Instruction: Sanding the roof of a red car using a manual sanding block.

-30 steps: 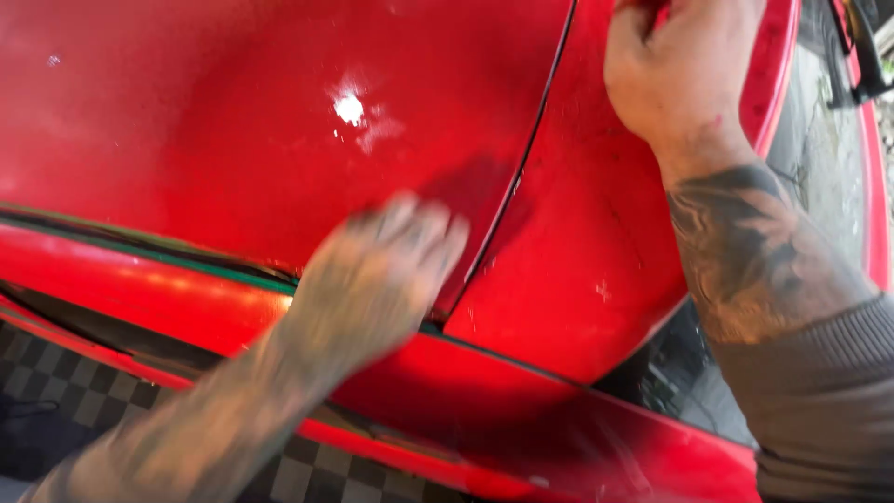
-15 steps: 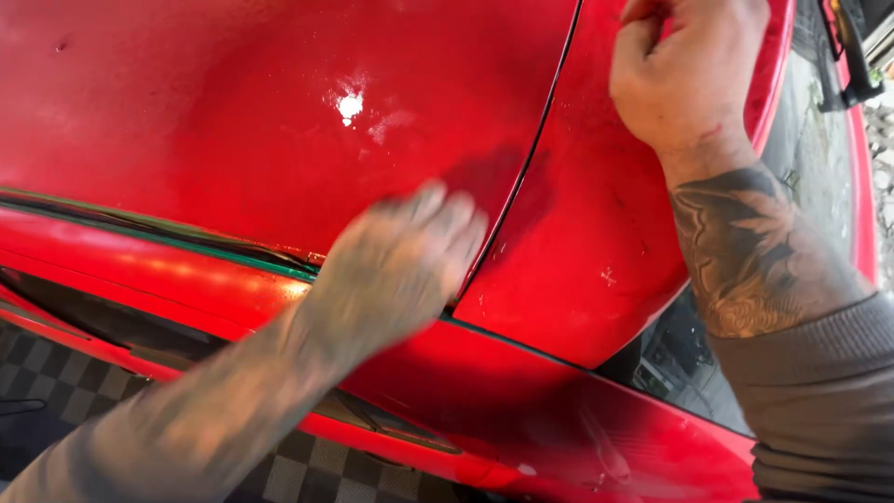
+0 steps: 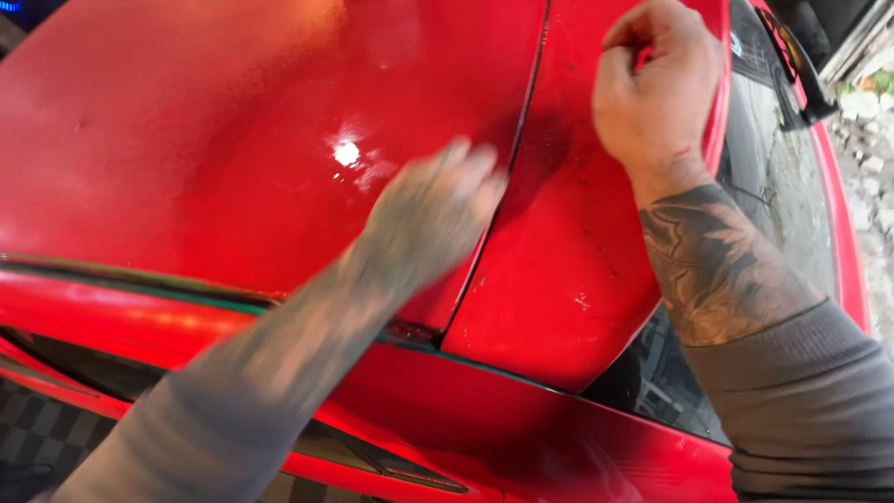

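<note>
Red car body, viewed from above. The left hand (image 3: 433, 210), blurred, lies flat and open on the large red panel (image 3: 233, 140), fingers reaching the seam (image 3: 507, 186) that runs down between this panel and the narrower red pillar panel (image 3: 568, 279). The right hand (image 3: 656, 93) is closed in a pinch grip on something thin at the pillar panel's upper edge, beside the window glass (image 3: 773, 186); whether this is film or trim cannot be told. A checkered floor (image 3: 37, 410) shows at lower left. Good practice, as judged: keep the palm flat with even pressure, working toward the seam, while the pinching hand holds steady tension.
</note>
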